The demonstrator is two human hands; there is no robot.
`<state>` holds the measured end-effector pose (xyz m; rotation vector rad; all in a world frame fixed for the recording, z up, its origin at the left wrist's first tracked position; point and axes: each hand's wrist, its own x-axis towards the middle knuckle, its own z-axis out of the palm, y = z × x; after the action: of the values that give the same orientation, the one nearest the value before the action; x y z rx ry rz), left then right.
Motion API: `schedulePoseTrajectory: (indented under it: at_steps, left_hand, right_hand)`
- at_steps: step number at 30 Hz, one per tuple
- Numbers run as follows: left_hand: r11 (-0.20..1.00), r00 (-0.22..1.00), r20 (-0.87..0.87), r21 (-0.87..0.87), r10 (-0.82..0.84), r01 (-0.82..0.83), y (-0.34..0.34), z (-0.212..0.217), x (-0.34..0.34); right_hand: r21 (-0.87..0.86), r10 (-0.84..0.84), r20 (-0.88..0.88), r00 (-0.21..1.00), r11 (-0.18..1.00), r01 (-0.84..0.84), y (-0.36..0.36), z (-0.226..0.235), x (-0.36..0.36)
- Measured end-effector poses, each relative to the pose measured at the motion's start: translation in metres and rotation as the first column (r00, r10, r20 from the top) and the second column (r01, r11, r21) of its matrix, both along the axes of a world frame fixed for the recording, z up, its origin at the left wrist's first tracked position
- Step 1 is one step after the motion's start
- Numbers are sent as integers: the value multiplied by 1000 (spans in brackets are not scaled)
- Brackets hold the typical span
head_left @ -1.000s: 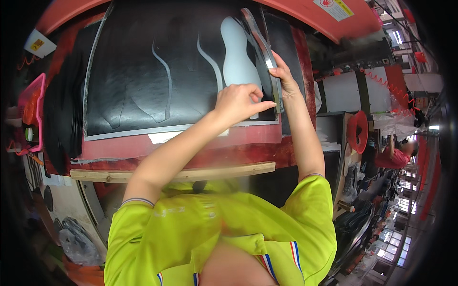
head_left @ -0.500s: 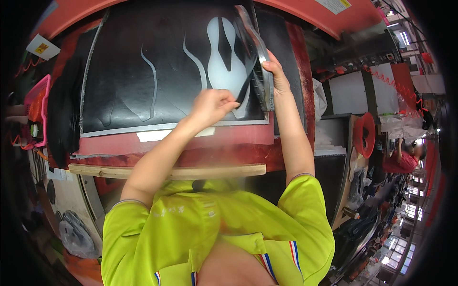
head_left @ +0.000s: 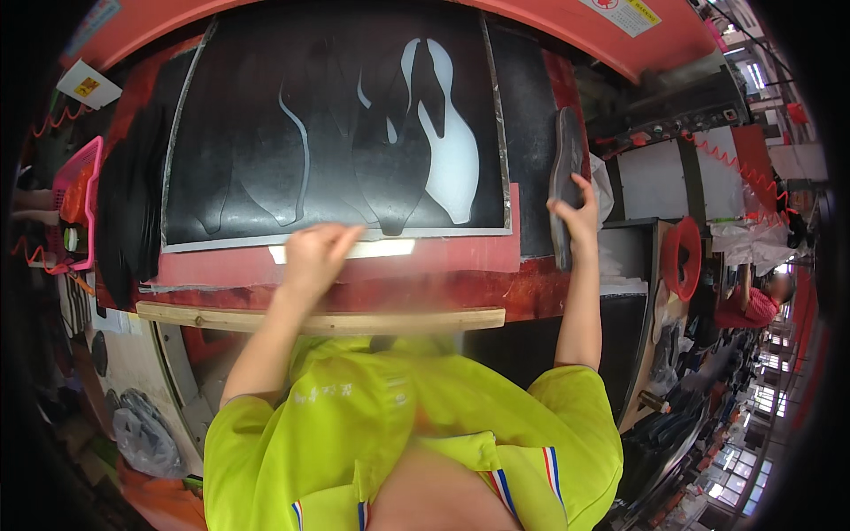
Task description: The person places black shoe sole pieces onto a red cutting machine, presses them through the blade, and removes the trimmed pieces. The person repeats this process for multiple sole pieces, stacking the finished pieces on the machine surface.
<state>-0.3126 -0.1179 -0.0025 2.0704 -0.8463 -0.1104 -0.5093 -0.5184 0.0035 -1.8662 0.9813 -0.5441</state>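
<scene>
At the right side of the table, my right hand (head_left: 577,212) grips a long, sole-shaped cutting die (head_left: 567,173), held on edge with thumb and fingers apart around its wall. My left hand (head_left: 317,255) hovers by the near edge of a black sheet (head_left: 239,97), fingers curled together, nothing seen in them. A loose black sole-shaped piece (head_left: 386,181) lies on the sheet, its narrow end over the near edge. It partly covers cut-outs. Beside it, a white sole-shaped opening (head_left: 456,155) shows through the sheet. More curved cut lines mark the sheet's left half.
Under the sheet lies a red board (head_left: 460,257), with a wooden strip (head_left: 319,319) along the table's front. Dark strips (head_left: 133,177) are stacked at left, near a pink basket (head_left: 84,203). A red machine beam (head_left: 531,26) spans the far side. A red bowl (head_left: 682,257) stands right.
My right hand has carried the cutting die right, off the sheet. My left hand has let go of the black piece, which now lies on the sheet, and moved left and nearer.
</scene>
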Motion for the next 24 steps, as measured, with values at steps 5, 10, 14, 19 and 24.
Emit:
schedulePoseTrajectory:
  at_steps: [5,10,14,19,24]
  left_hand:
    - [894,887,170,59,430,-445,110,3,73]
    - [712,736,436,257,518,-654,196,-6,123]
    - [700,765,411,333,495,-632,207,-15,131]
    - [628,707,322,326,630,-707,194,-9,139]
    - [588,691,254,379,676,-715,192,-5,150]
  right_hand:
    - [-429,-133,-544,828,892,-139,15,-14,-16]
    - [40,147,25,989,988,-148,50,8,21]
    - [229,217,72,974,947,-227,87,19,46]
    - [214,157,-127,979,968,-128,95,16,62]
    - [-368,126,-319,939,897,-245,107,10,66]
